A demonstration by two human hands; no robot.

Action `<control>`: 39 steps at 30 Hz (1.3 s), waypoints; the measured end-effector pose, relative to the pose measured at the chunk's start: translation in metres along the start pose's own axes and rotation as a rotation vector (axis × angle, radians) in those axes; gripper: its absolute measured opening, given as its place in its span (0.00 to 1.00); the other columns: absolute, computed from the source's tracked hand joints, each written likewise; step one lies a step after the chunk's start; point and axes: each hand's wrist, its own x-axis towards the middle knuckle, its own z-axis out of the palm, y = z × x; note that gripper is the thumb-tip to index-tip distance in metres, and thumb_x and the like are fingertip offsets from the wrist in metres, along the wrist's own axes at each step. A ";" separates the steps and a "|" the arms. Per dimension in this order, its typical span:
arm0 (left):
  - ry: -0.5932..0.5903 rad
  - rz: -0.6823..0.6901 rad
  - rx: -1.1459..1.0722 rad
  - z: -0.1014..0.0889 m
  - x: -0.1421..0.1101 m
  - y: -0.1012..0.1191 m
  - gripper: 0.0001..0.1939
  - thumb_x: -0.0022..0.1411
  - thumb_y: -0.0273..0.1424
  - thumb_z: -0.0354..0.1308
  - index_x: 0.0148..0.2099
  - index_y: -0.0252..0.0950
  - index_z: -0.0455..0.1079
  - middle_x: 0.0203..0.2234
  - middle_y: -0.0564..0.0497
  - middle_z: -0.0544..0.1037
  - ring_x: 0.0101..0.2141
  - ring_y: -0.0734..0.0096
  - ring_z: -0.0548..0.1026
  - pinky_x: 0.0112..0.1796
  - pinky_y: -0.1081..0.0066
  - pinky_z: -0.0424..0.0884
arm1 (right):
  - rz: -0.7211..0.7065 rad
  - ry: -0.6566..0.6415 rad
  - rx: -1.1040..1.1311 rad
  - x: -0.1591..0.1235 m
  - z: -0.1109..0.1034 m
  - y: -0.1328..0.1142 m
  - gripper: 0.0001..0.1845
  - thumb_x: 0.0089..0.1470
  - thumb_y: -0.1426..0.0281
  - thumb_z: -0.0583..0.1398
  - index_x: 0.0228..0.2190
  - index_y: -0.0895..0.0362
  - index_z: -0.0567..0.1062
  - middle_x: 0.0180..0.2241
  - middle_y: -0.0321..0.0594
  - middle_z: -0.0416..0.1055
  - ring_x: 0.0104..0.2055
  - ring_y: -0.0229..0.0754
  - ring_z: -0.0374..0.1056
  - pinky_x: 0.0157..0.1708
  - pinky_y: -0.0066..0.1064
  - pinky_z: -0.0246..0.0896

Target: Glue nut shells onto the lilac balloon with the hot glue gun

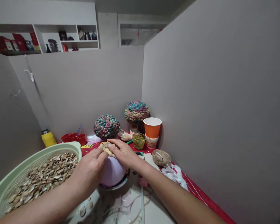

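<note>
A lilac balloon point(113, 173) rests in a dark round bowl point(120, 186) in front of me. Tan peanut shells point(106, 148) cover its top. My left hand point(91, 168) is at the balloon's left side, its fingers bent and pressed together against the shells; what they pinch is hidden. Over the top from the right lies my right hand point(124, 153), fingers stretched flat on the shells. Left of the bowl, a green colander point(78, 151) holds many loose shell pieces point(53, 171).
Behind stand two colourful shell-covered domes point(106, 126) point(137, 111), red cups point(72, 137), a yellow bottle point(48, 138), a glue-stained plastic cup point(138, 141) and stacked paper cups point(152, 128). Right lie a twine ball point(161, 158) and white plastic point(175, 176). Grey partitions point(200, 109) enclose the table.
</note>
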 end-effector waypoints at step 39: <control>0.462 -0.061 -0.084 0.018 -0.028 0.010 0.16 0.62 0.23 0.55 0.52 0.38 0.64 0.43 0.44 0.78 0.46 0.62 0.74 0.49 0.62 0.70 | -0.011 0.003 0.014 -0.004 -0.003 -0.003 0.23 0.63 0.58 0.52 0.52 0.58 0.72 0.53 0.50 0.72 0.55 0.50 0.66 0.55 0.43 0.59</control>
